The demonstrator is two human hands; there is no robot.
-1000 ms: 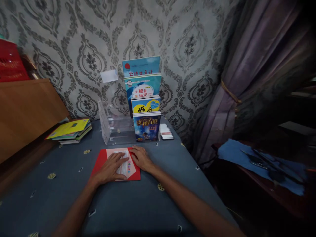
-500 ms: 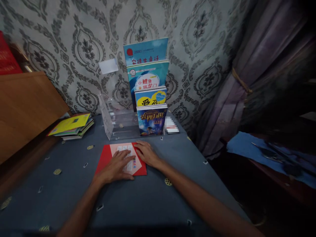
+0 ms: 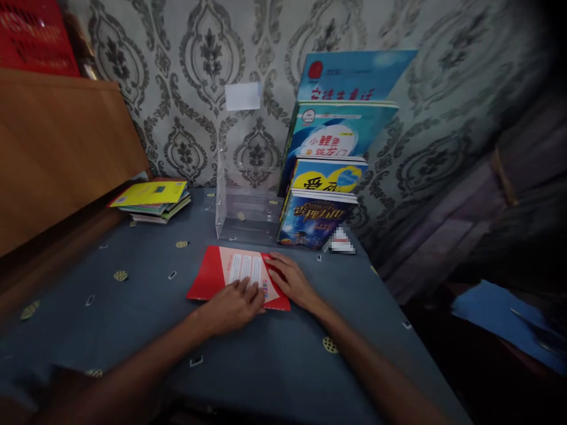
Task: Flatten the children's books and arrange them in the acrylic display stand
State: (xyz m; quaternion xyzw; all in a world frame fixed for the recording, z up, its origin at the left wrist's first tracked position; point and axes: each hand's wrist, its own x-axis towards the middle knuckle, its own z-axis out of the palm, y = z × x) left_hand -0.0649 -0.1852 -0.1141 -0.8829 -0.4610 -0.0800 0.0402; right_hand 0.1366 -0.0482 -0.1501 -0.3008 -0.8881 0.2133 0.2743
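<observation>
Just below frame centre, my left hand curls on the red booklet, grip unclear, my loosely open right hand touching its right edge; uneven pressing could crease it.

Left hand and right hand are bare

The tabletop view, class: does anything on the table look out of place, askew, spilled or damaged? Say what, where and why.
The pile of books at the far left, beside the wooden panel, looks askew: its edges do not line up, and the yellow top book juts out leftward. No spill is visible.
</observation>
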